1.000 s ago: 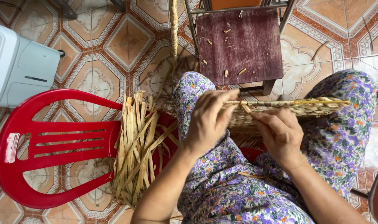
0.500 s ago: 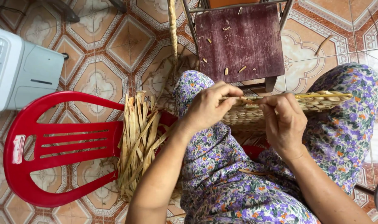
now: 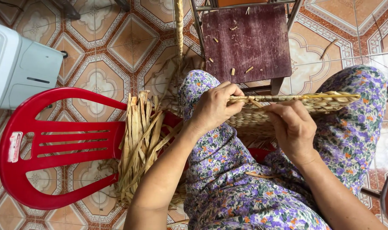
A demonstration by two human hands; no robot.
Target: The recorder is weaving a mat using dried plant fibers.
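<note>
Now, view: you are looking straight down at your own lap, knees in purple flowered trousers [image 3: 228, 170].
Woven piece: a pale straw-coloured woven basket [image 3: 296, 104] lies across your knees, seen edge on, its braided rim running left to right and its body curving down between your legs.
Look of it: tight, even plaiting, yellow-tan with a few greenish strands; the rim is thicker and rope-like.
Left hand: your left hand [image 3: 213, 108] is curled closed around the left end of the rim, fingers wrapped over the top edge, thumb underneath.
Right hand: your right hand [image 3: 294, 127] rests on the middle of the rim, fingers bent and pinching a strand at the edge; the fingertips are partly hidden.
Loose fibre: a bundle of dried flat reeds [image 3: 141, 140] lies just beside your left knee, draped over the seat of a red plastic chair [image 3: 53, 145].
Ahead of you: a dark wooden stool [image 3: 247, 40] with small fibre scraps on top, standing on the patterned tile floor [image 3: 100, 51].
Far left: a white plastic box-shaped appliance [image 3: 19, 68], well apart from your hands.
</note>
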